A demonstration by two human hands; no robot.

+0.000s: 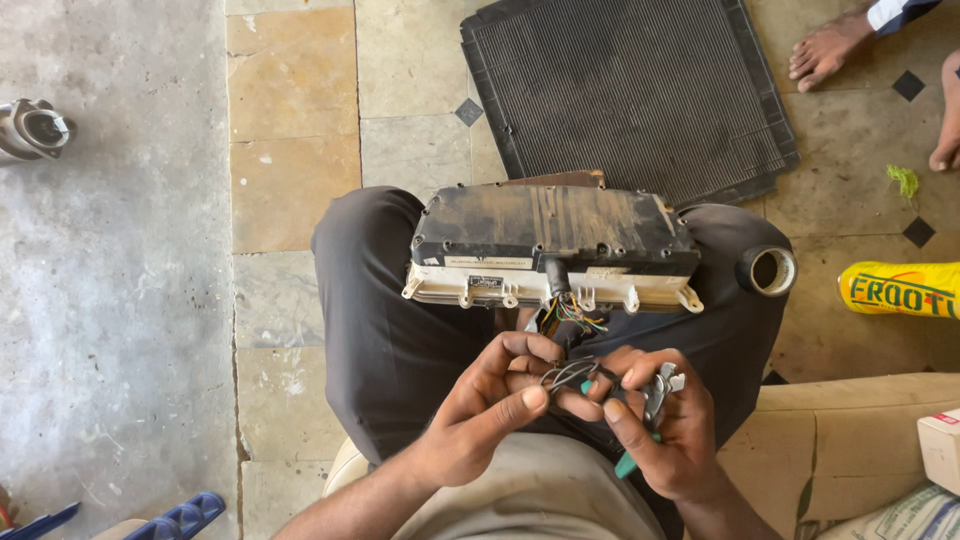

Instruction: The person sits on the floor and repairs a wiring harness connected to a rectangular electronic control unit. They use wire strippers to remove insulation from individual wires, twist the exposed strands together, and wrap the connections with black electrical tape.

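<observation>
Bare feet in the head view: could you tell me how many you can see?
2: one bare foot at the top right beside the ribbed mat, another foot cut off by the right edge. Others may be out of frame.

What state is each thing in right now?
Left hand: pinching the wire bundle.
Right hand: gripping green-handled pliers, fingers on the wires.
Wire bundle: loose, trailing from the unit.
Instrument cluster unit: dusty, resting across the knees.
Tape roll: lying on the thigh.

Informal floor-level repair spot: stone-tile floor [290, 90], ribbed rubber mat [630, 90], tape roll [768, 270], dismantled housing [555, 245].
</observation>
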